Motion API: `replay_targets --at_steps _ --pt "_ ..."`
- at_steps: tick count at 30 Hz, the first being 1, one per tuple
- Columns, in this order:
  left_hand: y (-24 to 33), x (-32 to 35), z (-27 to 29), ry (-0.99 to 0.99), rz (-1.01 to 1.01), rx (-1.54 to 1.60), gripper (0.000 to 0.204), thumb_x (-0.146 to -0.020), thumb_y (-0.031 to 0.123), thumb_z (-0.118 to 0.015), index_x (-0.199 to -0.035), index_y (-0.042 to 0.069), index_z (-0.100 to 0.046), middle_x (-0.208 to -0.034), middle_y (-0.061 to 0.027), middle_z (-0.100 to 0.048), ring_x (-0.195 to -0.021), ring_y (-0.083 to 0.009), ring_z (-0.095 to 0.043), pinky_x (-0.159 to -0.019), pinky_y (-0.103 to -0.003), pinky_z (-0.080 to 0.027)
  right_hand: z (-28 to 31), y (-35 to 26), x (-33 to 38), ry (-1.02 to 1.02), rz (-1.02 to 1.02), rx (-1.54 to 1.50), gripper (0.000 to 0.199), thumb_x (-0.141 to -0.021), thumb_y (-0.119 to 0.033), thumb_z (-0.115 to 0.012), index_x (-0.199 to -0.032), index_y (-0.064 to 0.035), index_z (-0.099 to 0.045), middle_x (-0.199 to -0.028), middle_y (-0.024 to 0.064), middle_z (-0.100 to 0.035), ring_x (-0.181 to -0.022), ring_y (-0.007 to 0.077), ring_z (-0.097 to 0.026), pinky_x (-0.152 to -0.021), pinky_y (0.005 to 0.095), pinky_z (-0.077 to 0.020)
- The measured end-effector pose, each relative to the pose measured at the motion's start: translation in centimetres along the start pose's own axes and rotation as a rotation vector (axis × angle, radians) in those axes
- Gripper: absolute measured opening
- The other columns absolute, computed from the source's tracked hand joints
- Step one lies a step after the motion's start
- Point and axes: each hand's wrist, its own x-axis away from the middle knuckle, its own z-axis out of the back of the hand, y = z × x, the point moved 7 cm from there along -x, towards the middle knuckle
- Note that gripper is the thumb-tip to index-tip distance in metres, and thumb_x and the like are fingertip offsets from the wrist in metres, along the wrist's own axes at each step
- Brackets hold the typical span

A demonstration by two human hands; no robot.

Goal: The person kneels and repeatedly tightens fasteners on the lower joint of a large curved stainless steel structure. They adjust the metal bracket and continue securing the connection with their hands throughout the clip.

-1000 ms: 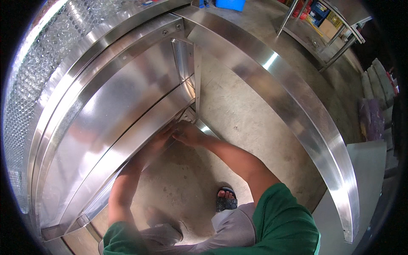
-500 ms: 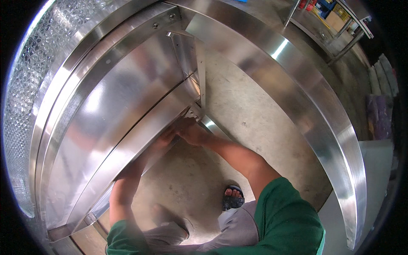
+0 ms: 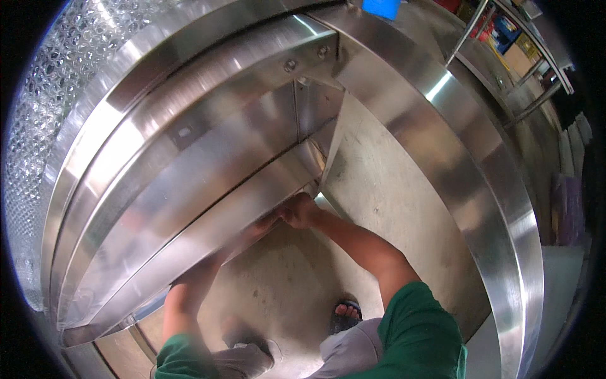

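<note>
1. Bubble wrap [image 3: 44,126] covered the far left, beside the curved stainless steel frame [image 3: 189,189].
2. My left hand [image 3: 265,222] pressed under the frame's lower rail [image 3: 208,234]; I could not tell its grip.
3. My right hand [image 3: 302,211], curled shut, met the rail's right end, the nearer hand. The rail's long axis ran lower-left to upper-right.

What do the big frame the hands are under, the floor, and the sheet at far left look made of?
Frame: likely stainless steel, brushed and shiny, with mirror-like glare and bolt heads. Floor: apparently bare concrete, matte grey, speckled. Sheet: looks like clear bubble wrap, dotted with bubbles.
</note>
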Motion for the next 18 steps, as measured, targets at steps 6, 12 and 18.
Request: replay_targets --at_steps 6,12,18 --pt "1.4 -1.0 1.2 -0.005 0.022 0.006 0.025 -0.088 0.018 -0.078 -0.11 0.008 -0.072 -0.105 -0.01 -0.07 -0.095 -0.0257 -0.067 -0.08 -0.039 -0.054 -0.7 0.4 -0.8 -0.248 0.137 -0.085 0.034 -0.094 -0.032 -0.05 -0.114 -0.0129 -0.07 -0.117 0.0169 -0.067 -0.112 0.0348 -0.061 -0.097 0.0434 -0.0477" --pt "2.6 -1.8 2.3 -0.03 0.024 -0.015 0.025 -0.087 0.017 -0.079 -0.11 0.008 -0.072 -0.103 -0.0095 -0.07 -0.093 -0.0248 -0.068 -0.077 -0.038 -0.054 -0.8 -0.4 -0.8 -0.464 0.142 -0.102 0.037 -0.097 -0.028 -0.048 -0.127 -0.0151 -0.065 -0.126 0.009 -0.064 -0.116 0.0327 -0.059 -0.1 0.0407 -0.0443" --pt "4.9 -3.7 3.4 0.041 -0.066 -0.149 0.026 -0.087 0.016 -0.08 -0.111 0.008 -0.072 -0.101 -0.0093 -0.07 -0.091 -0.0243 -0.068 -0.075 -0.038 -0.054 3.0 -3.2 1.7 0.205 0.02 -0.032 0.032 -0.1 -0.028 -0.048 -0.119 -0.003 -0.057 -0.11 0.025 -0.061 -0.099 0.0441 -0.059 -0.089 0.0537 -0.0468"
